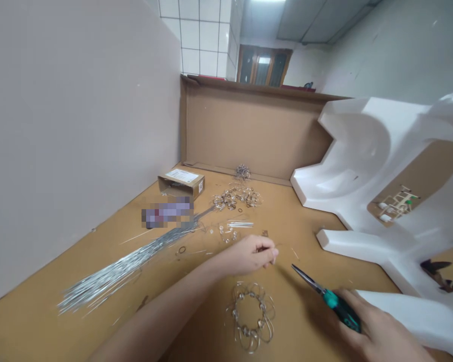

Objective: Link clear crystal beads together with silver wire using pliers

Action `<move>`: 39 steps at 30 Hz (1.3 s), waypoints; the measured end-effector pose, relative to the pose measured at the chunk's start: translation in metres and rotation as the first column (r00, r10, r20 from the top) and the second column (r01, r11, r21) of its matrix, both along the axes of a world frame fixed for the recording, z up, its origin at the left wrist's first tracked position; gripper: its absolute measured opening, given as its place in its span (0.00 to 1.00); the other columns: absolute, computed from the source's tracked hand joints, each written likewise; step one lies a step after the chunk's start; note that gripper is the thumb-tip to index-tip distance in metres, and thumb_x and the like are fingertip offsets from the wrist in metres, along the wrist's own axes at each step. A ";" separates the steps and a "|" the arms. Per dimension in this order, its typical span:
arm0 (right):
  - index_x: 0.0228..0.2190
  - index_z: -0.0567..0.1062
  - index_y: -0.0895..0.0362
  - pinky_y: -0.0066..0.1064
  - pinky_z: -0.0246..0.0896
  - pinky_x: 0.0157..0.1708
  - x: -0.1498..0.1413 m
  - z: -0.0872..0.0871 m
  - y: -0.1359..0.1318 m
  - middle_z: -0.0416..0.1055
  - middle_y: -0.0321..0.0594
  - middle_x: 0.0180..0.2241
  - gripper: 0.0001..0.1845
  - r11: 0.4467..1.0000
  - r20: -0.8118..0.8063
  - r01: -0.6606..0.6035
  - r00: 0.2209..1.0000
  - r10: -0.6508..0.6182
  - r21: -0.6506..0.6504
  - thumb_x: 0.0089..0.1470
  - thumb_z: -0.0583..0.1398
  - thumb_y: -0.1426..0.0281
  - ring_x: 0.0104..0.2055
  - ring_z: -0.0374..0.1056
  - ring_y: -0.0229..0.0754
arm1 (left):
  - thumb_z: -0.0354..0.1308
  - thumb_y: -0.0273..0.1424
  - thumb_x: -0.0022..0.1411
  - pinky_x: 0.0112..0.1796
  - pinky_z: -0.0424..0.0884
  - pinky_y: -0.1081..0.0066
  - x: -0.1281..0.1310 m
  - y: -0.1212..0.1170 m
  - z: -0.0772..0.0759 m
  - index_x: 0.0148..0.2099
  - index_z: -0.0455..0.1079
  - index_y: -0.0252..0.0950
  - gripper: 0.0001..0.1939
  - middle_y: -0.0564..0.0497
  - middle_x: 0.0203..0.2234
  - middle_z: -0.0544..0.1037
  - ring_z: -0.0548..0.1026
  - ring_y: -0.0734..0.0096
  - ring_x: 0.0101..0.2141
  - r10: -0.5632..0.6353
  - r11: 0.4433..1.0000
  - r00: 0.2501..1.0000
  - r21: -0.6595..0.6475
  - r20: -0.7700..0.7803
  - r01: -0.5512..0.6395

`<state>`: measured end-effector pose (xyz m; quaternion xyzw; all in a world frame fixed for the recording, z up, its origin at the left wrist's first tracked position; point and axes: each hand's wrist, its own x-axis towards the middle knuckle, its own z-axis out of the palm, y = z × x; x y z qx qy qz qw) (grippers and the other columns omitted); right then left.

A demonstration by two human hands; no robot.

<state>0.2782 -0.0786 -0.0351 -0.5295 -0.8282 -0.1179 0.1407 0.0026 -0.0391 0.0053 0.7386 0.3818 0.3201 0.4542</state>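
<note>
Nearest: my right hand [370, 322], fingers wrapped round the green-and-black handle of the pliers [342, 307], slim nose pointing up and left. To its left, a beaded wire ring [246, 331] lies flat on the brown tabletop [305, 216]. Just beyond the ring, my left hand [254, 253] is drawn into a closed pinch; cannot tell whether fine wire sits within. Farther left, a bundle of silvery wires [136, 261] slants away toward a small carton [197, 188]. Beyond: looped wire clusters [224, 200], then the cardboard wall [249, 125].
</note>
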 end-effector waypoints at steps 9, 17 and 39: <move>0.31 0.69 0.56 0.36 0.60 0.26 -0.005 -0.037 0.009 0.68 0.43 0.28 0.16 0.994 0.149 0.094 0.985 -0.085 -0.053 0.52 0.51 0.58 0.32 0.67 0.50 | 0.47 0.38 0.60 0.23 0.57 0.79 0.001 -0.010 0.012 0.32 0.66 0.33 0.13 0.54 0.23 0.68 0.61 0.81 0.21 -0.070 0.997 0.996 -0.044 -0.048 0.068; 0.40 0.72 0.58 0.44 0.56 0.39 -0.015 -0.029 0.019 0.70 0.49 0.37 0.24 0.975 -0.036 0.084 0.995 -0.093 -0.203 0.50 0.51 0.54 0.40 0.64 0.55 | 0.45 0.34 0.62 0.30 0.60 0.78 -0.001 -0.022 0.021 0.30 0.64 0.36 0.11 0.55 0.26 0.68 0.66 0.78 0.28 -0.155 0.963 0.953 0.177 -0.259 0.205; 0.28 0.74 0.56 0.26 0.52 0.21 -0.075 0.021 0.015 0.66 0.33 0.20 0.12 0.621 -0.687 -0.473 0.712 -0.148 -0.625 0.47 0.57 0.60 0.19 0.58 0.33 | 0.45 0.32 0.62 0.31 0.60 0.78 -0.002 -0.025 -0.022 0.29 0.64 0.36 0.11 0.55 0.25 0.70 0.68 0.76 0.29 -0.016 0.872 0.877 0.423 -0.480 0.247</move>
